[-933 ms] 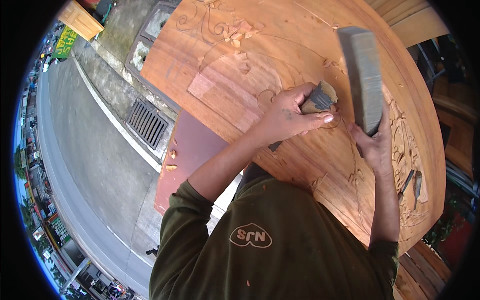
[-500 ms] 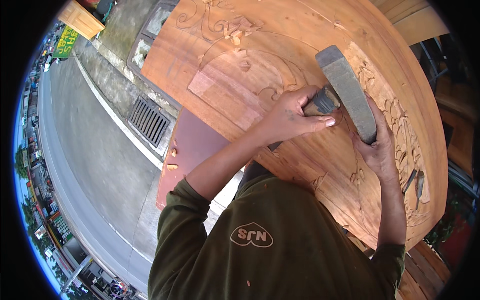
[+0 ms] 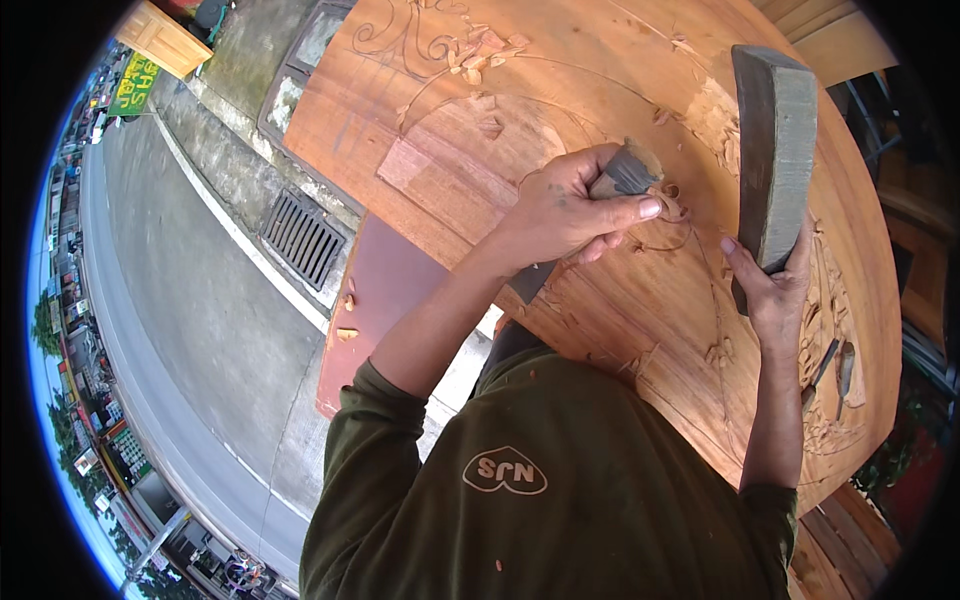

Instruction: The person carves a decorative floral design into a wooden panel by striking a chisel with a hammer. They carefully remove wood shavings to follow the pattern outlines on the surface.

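Observation:
My left hand (image 3: 565,210) is closed around a tool with a worn, grey-topped handle (image 3: 628,170); its flat dark blade (image 3: 530,280) shows below my fingers, over a broad wooden panel (image 3: 640,310). Pencilled scrolls, carving and loose shavings (image 3: 480,55) mark the panel. In my right hand (image 3: 772,290) is a long grey block (image 3: 775,150), gripped at its lower end and held to the right of the handle, apart from it. Two slim tools (image 3: 829,372) lie on the carved right part of the panel, beside my right forearm.
A reddish board (image 3: 375,280) lies under the panel's left edge. Further left are a concrete pavement with a drain grate (image 3: 303,235), a road (image 3: 200,340), a pale wooden panel (image 3: 163,38) and a green sign (image 3: 132,85). Planks (image 3: 835,540) show at lower right.
The block came left against the handle half a second ago and is now back to the right, apart from it. My left hand has shifted slightly up and left with the tool.

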Motion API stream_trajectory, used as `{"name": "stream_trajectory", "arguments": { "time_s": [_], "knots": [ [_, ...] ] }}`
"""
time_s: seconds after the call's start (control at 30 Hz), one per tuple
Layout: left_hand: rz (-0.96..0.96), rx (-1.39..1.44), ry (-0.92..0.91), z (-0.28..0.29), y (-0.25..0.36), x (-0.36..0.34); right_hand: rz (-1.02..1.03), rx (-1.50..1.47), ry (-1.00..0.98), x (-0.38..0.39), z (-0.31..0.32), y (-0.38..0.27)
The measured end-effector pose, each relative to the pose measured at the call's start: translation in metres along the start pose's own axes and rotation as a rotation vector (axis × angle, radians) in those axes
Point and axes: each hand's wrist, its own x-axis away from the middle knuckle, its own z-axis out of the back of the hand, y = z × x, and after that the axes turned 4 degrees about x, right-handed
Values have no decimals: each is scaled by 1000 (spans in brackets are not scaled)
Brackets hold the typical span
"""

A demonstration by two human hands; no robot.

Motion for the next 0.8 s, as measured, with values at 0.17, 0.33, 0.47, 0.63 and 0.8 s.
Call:
{"name": "stream_trajectory", "arguments": {
  "time_s": [0.17,0.33,0.47,0.63,0.8],
  "knots": [
    [-230,-3,107,7,13,-12,-21,80,74,-2,1,-10],
    [-174,-19,70,0,-8,-16,21,68,124,-7,-3,-30],
    [-212,-36,15,-1,-10,-8,120,39,213,-19,7,-51],
    [-185,-41,-31,-2,-9,-3,81,-91,311,-25,-11,-45],
    [-300,-35,-42,-4,-21,-4,447,626,-253,-35,4,-28]
  ]
}}
